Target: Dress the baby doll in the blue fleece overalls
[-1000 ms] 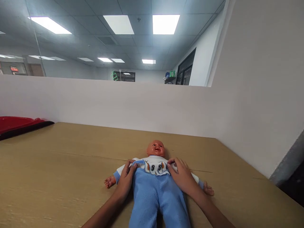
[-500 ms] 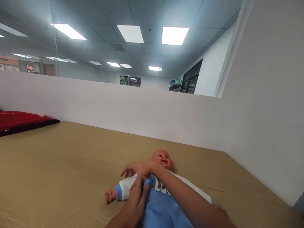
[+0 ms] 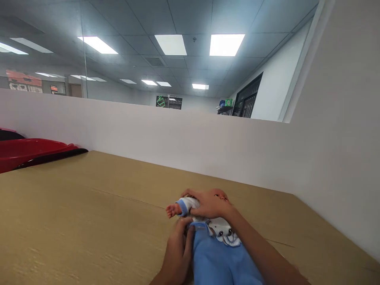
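Observation:
A baby doll [image 3: 219,257] lies on its back on a tan table [image 3: 89,221], dressed in blue overalls and a white top with an animal face on the chest. My right hand [image 3: 208,204] reaches across the doll's chest and is wrapped round its white sleeve [image 3: 188,204], covering part of the head. Out of the sleeve's blue cuff sticks the doll's small hand [image 3: 172,210]. Beside the doll's waist, my left hand [image 3: 179,247] pinches the upper edge of the blue overalls. My right forearm hides the doll's other arm.
Behind the table runs a low white wall [image 3: 178,138] topped by a window, and another white wall [image 3: 335,158] stands on the right. At the far left sits a red plastic tub-like object [image 3: 38,148] with a black edge.
My right hand has taken hold of the doll's sleeve and the doll's arm is raised toward its head. My left hand stays at the overalls' side. The view has shifted left.

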### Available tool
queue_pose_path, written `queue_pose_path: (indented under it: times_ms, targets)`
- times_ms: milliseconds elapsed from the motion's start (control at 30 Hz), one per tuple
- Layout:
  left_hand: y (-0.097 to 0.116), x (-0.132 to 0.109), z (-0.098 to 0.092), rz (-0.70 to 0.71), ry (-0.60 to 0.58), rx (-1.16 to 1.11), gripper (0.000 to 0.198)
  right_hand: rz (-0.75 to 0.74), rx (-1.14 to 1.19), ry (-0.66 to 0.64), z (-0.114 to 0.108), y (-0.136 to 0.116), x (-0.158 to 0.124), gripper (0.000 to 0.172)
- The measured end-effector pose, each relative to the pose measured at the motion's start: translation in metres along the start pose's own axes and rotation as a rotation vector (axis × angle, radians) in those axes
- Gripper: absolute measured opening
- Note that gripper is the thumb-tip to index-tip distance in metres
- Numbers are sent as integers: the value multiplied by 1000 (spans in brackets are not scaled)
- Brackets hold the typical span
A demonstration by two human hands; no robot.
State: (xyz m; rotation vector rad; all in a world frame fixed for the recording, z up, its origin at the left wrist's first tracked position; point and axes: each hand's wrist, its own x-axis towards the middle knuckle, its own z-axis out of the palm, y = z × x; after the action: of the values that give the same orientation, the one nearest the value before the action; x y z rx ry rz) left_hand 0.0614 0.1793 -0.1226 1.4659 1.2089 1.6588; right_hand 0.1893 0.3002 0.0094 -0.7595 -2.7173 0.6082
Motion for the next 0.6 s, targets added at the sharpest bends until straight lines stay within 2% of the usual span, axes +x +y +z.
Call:
queue_pose_path:
  times_ms: [100,233,367,433,533,600]
  targets:
    - [-2,5,-3,-11,117,7,43,55,76,33,0,16,-12,50]
    - [-2,13,-10,-24,160,21,43,84,140,36,11,32,-19,52]
    - [5,24,-22,-73,213,56,48,82,203,-10,24,42,-21,44]
    - [8,34,-29,-103,170,-58,49,86,250,-27,30,46,-23,41]
    - [7,51,-38,-145,-27,-269,50,103,327,-24,36,45,-30,41]
    - [3,63,-39,-207,-141,-322,50,83,383,-20,39,39,-33,40]
